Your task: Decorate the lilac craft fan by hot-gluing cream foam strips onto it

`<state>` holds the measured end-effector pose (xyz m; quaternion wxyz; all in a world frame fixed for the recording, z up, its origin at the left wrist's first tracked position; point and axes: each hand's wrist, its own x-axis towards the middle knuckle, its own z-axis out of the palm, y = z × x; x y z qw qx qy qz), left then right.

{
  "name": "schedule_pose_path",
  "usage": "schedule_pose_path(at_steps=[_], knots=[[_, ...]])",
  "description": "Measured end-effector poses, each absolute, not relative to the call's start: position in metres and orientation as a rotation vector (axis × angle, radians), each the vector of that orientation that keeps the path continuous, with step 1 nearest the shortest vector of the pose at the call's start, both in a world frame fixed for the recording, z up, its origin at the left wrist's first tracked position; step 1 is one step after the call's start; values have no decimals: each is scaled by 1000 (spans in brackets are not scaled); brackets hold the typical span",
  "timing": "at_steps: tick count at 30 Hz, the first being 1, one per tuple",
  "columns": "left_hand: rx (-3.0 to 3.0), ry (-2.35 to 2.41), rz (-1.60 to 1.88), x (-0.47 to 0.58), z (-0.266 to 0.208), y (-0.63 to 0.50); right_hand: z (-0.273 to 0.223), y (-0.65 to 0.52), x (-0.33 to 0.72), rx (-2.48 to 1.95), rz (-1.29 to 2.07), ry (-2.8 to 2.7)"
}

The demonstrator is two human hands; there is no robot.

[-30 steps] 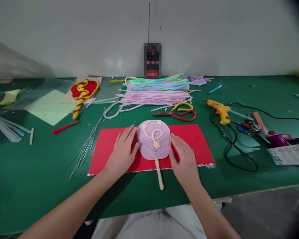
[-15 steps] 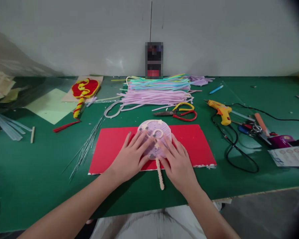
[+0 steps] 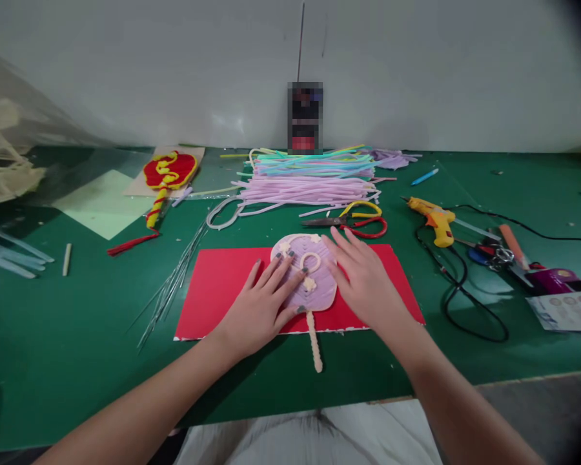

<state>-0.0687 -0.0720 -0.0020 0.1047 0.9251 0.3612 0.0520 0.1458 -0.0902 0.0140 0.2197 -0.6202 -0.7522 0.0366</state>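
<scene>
A lilac hand fan (image 3: 325,294) made of pipe cleaners, with a cream rim, small cream flowers and a swirl, lies flat on a red board (image 3: 217,278). Its twisted cream handle (image 3: 314,345) points toward me, past the board's near edge. My left hand (image 3: 266,300) rests spread over the fan's left side, fingertips on the lilac face. At the fan's upper right edge is my right hand (image 3: 361,274), fingers stretched out and holding nothing; whether its fingertips touch the fan I cannot tell.
Scissors (image 3: 358,223) lie behind the board, before a pile of pastel pipe cleaners (image 3: 310,187). To the right are a yellow glue gun (image 3: 433,219) with a looping cord and a blue pen (image 3: 425,176). Thin wires (image 3: 174,284) and a red-yellow fan (image 3: 167,174) lie left.
My right hand has moved up and right, from the fan's lower right face to its upper right edge, uncovering the lower flower. My left hand stays on the fan.
</scene>
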Motion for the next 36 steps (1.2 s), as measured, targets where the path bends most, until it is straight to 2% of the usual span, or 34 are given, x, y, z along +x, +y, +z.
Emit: schedule_pose_path(at_steps=[11, 19, 23, 27, 36], knots=[[2723, 1066, 177, -70, -2, -71, -16, -51, 145, -1458, 279, -2326], [2665, 1150, 200, -74, 0, -65, -16, -51, 156, -1558, 283, -1887], [2654, 1182, 245, -79, -2, -60, -18, -49, 163, -1564, 418, -1726], [2655, 1149, 218, -80, -3, -58, -15, -48, 164, -1545, 526, -1681], [2659, 1095, 140, -79, 0, -54, -11, -50, 165, -1618, 529, -1711]])
